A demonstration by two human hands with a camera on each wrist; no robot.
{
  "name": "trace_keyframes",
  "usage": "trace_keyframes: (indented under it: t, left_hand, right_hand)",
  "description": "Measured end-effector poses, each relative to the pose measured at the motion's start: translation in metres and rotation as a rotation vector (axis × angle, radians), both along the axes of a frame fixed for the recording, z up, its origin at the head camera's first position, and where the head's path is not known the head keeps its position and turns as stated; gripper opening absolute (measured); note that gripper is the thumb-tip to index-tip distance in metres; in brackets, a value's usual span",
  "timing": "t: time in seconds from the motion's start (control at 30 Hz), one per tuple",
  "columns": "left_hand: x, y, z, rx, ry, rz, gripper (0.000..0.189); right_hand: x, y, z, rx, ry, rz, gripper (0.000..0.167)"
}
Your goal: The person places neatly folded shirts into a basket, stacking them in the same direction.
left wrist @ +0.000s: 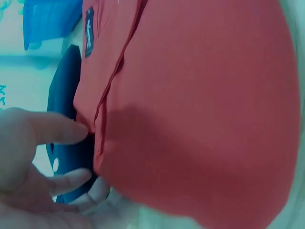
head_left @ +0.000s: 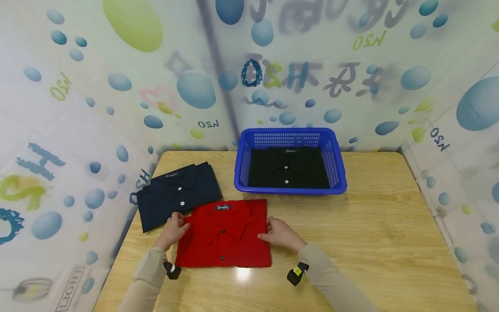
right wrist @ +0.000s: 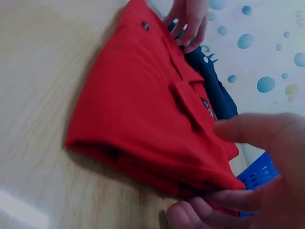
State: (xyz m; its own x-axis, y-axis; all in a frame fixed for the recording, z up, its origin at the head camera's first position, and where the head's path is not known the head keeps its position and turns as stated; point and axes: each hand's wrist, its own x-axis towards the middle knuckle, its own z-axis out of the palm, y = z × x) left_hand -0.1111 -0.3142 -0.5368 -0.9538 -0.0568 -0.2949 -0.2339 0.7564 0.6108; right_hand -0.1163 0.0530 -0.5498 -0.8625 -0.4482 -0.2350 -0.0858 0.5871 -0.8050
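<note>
A folded red shirt (head_left: 230,236) with dark buttons and a collar label lies on the table before me. My left hand (head_left: 172,230) is at its left edge, thumb on top and fingers along the side, holding it there. On the opposite edge my right hand (head_left: 281,232) grips the cloth; in the right wrist view its thumb (right wrist: 248,130) is above the fabric and the curled fingers (right wrist: 200,212) go under the edge. A folded navy shirt (head_left: 181,190) with white buttons lies behind my left hand, partly overlapped by the red one.
Behind the red shirt, near the wall, stands a blue plastic basket (head_left: 290,190) with a folded black shirt (head_left: 286,169) in it. The wooden table (head_left: 382,234) stretches to the right. Printed walls (head_left: 187,117) enclose the back and both sides.
</note>
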Motion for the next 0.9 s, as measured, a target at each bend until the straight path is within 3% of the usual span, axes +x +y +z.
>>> trace_keyframes:
  t: [0.27, 0.53, 0.67, 0.73, 0.9]
  left_hand:
    - [0.0, 0.02, 0.004, -0.01, 0.002, 0.017, 0.046]
    - [0.001, 0.031, 0.007, -0.001, 0.012, 0.009, 0.059]
    - [0.001, 0.035, 0.009, 0.058, -0.039, 0.024, 0.058]
    - [0.001, 0.036, 0.01, 0.102, -0.059, 0.03, 0.054]
    - [0.002, 0.04, 0.012, 0.177, -0.079, 0.023, 0.049]
  right_hand:
    - [-0.002, -0.004, -0.002, -0.145, -0.068, -0.125, 0.036]
    - [-0.003, -0.01, -0.005, -0.558, -0.414, -0.34, 0.045]
    - [-0.001, -0.008, -0.004, -0.578, -0.49, -0.328, 0.061]
    - [-0.001, -0.007, -0.005, -0.565, -0.505, -0.297, 0.061]
    - [0.0, -0.003, -0.009, -0.503, -0.454, -0.219, 0.057]
